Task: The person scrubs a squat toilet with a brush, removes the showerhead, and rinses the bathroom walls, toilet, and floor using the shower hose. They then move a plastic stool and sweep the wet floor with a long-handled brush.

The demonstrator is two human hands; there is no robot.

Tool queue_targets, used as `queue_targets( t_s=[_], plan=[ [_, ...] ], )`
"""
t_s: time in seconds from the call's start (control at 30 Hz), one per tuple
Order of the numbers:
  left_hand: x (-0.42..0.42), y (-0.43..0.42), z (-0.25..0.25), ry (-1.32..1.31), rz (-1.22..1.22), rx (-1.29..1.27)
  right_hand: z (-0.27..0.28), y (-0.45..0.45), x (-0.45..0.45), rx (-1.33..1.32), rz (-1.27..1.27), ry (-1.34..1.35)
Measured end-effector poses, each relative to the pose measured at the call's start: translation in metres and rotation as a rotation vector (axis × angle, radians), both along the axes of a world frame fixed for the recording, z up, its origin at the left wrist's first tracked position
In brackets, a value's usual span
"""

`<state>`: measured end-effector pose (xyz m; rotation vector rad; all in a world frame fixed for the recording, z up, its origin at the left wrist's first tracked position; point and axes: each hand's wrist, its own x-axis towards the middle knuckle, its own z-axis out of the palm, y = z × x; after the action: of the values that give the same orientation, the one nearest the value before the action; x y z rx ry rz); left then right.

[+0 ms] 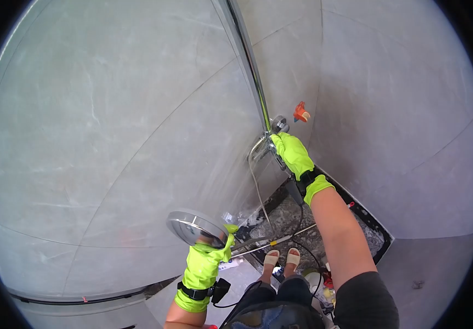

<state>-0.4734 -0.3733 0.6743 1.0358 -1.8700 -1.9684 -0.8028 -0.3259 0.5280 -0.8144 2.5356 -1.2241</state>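
Fairly bright, soft light spreads over the left wall (110,137), leaving pale, streaky reflections low on its surface; the right wall (406,109) looks dimmer, with a diffuse brownish shadow near the corner. Glints mark the chrome pipe (250,66) and chrome disc (192,226). The wide lens bows the wall seams, and black vignetting darkens the corners.

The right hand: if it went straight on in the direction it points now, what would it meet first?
Most likely the chrome pipe, just ahead of the gloved right hand; depth is unclear, so they may already touch.
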Motion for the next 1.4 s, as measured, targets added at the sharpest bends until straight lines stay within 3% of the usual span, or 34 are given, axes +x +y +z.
queue_targets(
  t_s=[0.07,0.37,0.4,0.5,0.53,0.63,0.9,1.0,1.2,1.3,1.4],
  plan=[
    [-0.001,0.003,0.007,0.002,0.018,0.057,0.012,0.003,0.001,0.001,0.000,-0.226],
    [0.005,-0.007,-0.001,-0.014,-0.041,-0.101,-0.004,0.003,-0.008,-0.316,0.033,-0.563],
    [0.006,-0.008,-0.002,0.003,-0.036,-0.128,-0.001,0.005,-0.003,-0.407,-0.062,-0.604],
    [0.008,-0.007,0.002,0.054,0.060,-0.003,-0.013,0.008,0.005,-0.634,-0.075,-0.542],
    [0.014,-0.013,-0.013,0.038,0.019,-0.191,-0.016,0.013,0.008,-0.551,-0.077,-0.394],
    [0.015,-0.012,-0.007,0.054,0.034,-0.133,-0.017,0.012,0.002,-0.285,0.005,-0.164],
    [0.012,-0.013,0.001,0.023,0.035,-0.037,0.010,0.009,0.001,-0.102,0.033,-0.091],
    [0.011,-0.014,0.005,0.030,0.032,-0.036,-0.008,0.001,-0.004,-0.086,-0.005,0.264],
    [0.017,-0.017,-0.001,0.020,0.022,0.010,-0.021,-0.003,-0.002,-0.160,-0.055,0.222],
    [0.018,-0.019,-0.007,0.051,0.032,0.027,-0.016,0.000,0.001,-0.333,-0.051,-0.093],
    [0.020,-0.018,-0.012,0.075,0.040,0.041,-0.004,0.007,0.010,-0.267,-0.040,-0.011]
  ],
)
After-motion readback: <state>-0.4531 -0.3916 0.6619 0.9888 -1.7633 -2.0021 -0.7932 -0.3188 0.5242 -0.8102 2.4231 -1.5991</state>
